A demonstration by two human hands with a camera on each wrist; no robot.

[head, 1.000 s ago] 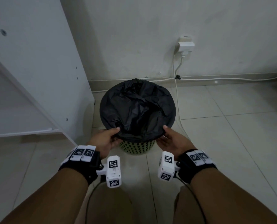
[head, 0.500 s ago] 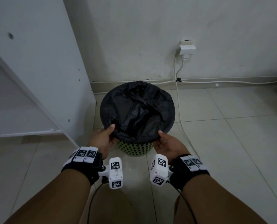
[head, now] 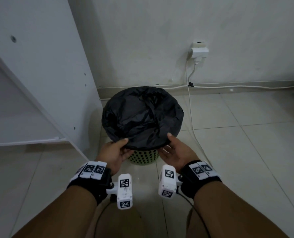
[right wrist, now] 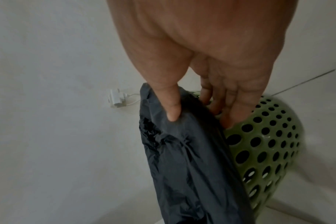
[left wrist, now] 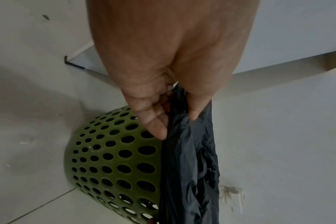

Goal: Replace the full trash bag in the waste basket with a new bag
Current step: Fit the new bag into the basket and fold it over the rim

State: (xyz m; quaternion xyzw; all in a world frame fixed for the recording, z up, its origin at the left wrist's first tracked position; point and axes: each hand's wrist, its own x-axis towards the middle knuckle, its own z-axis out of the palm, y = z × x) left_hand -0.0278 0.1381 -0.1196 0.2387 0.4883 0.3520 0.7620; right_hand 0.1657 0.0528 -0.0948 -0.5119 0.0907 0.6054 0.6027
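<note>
1. While the black trash bag [head: 142, 115] is sitting stretched over the mouth of the green perforated waste basket [head: 142, 156], which is standing on the tiled floor [head: 228, 152] close to the white cabinet [head: 48, 74], you are working at the near rim with both hands.
2. Your left hand [head: 114, 152] is pinching the bag's folded hem, thumb on top and fingers [left wrist: 153, 121] underneath, against the basket wall.
3. Your right hand [head: 174, 152] is pinching it the same way: thumb pressing the plastic from above, fingers [right wrist: 226, 112] tucked beneath the hem.
4. Judging from this, you are seating or freeing the hem; whichever it is, be moving both hands evenly around the rim.
5. Be pulling gently, since thin plastic is likely to tear on the rim.
6. Be steadying the light basket so it is not tipping toward the white cable [head: 191, 117] beside it.
</note>
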